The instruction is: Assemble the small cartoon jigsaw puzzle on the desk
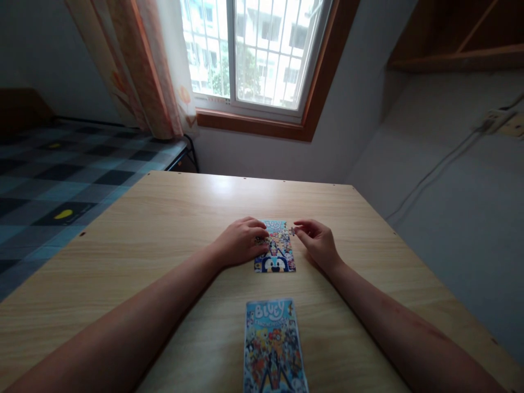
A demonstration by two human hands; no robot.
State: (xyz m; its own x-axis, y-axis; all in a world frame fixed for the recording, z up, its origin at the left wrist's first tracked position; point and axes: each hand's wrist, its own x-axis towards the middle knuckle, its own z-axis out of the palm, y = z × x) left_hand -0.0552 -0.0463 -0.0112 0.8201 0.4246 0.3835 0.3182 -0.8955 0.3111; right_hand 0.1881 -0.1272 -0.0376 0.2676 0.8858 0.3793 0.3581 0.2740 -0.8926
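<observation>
A small jigsaw puzzle [275, 264] with a colourful cartoon picture lies on the wooden table, a blue dog face at its near edge. My left hand [242, 240] lies over the puzzle's left side, fingers apart and touching it, hiding part of that edge. Just off the right edge, my right hand [318, 240] pinches a small puzzle piece [292, 231] between thumb and fingertips. Closer to me is a box [273, 349] printed with the same kind of picture and the word "Bluey".
The light wooden table [196, 207] reaches toward a barred window [262, 54] with a curtain [151, 71] beside it. At left stands a bed [82, 164] with a checked cover. On the right wall are a shelf [458, 61], a socket [495, 121] and a hanging cable [429, 172].
</observation>
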